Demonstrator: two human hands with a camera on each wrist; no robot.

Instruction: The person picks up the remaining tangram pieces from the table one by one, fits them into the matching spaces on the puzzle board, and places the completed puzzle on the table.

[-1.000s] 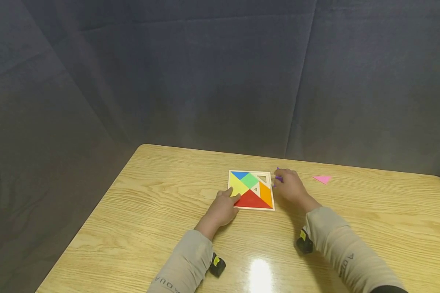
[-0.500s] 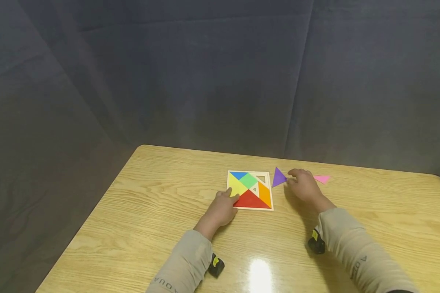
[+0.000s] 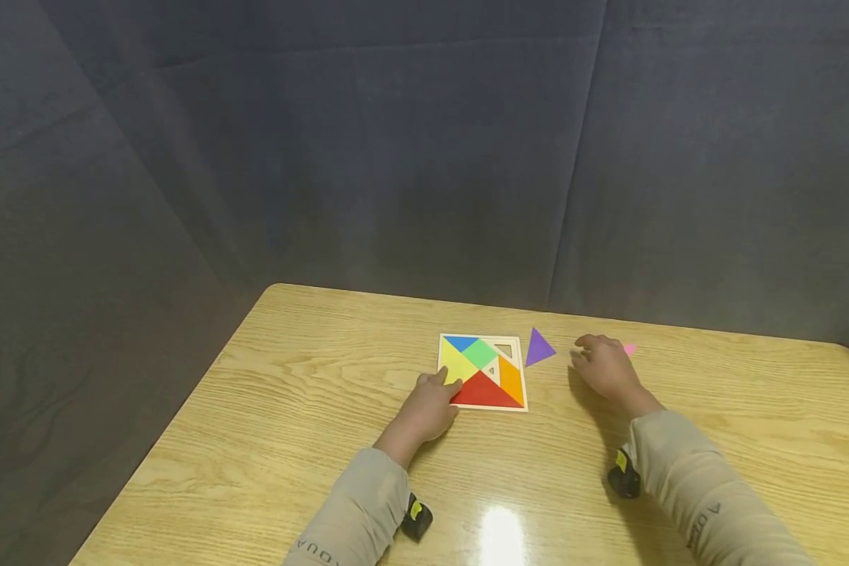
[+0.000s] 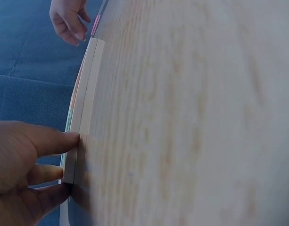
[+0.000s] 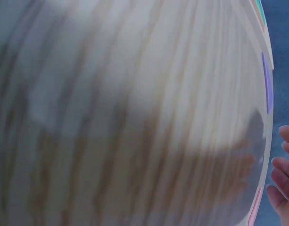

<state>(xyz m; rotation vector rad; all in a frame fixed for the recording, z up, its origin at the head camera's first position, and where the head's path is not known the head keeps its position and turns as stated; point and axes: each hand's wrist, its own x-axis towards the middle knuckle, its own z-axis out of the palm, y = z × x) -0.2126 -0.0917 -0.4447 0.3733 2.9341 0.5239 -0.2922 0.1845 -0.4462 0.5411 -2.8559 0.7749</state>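
Observation:
A square wooden tangram tray (image 3: 491, 409) lies flat on the table, with yellow, red (image 3: 488, 391), blue, green and orange pieces set in it. Two triangular recesses show bare wood at its right side. My left hand (image 3: 428, 402) holds the tray's front left corner, fingers over the yellow piece (image 3: 455, 363) and the red one, thumb at the front edge. A purple triangle (image 3: 540, 348) lies just right of the tray. My right hand (image 3: 606, 369) hovers over the table with loosely bent fingers and nothing in them, partly covering a pink triangle (image 3: 630, 349).
The pale wood-grain table (image 3: 311, 377) ends at a rounded back left corner. Behind it hangs a dark cloth (image 3: 396, 157). A bright light reflection lies on the tabletop toward the front. Each wrist carries a small black camera (image 3: 416, 519).
My right hand has let go of the purple triangle and moved right, toward the pink triangle. The purple triangle stays beside the tray. My left hand keeps its place on the tray.

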